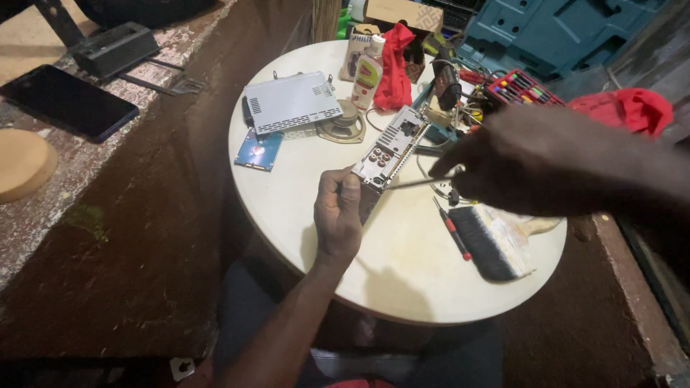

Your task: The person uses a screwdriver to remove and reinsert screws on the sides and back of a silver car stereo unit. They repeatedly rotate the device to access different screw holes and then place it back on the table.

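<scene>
My left hand point(338, 212) grips the near end of a long white electronics faceplate point(392, 147) with round red-ringed buttons, held over a round white table point(402, 287). My right hand point(525, 162), close to the camera and blurred, holds a thin metal tool point(417, 182) whose tip points at the faceplate's lower part. A screwdriver with a red and black handle point(453, 230) lies on the table just below the right hand, beside a wide paintbrush with black bristles point(496, 241).
A grey vented metal case point(291, 100), a blue drive point(259, 151), a round speaker point(345, 126), a bottle point(368, 72), red cloth point(394, 68) and a red bit set point(521, 88) crowd the table's far side. A dark phone point(68, 100) lies on the ledge at left.
</scene>
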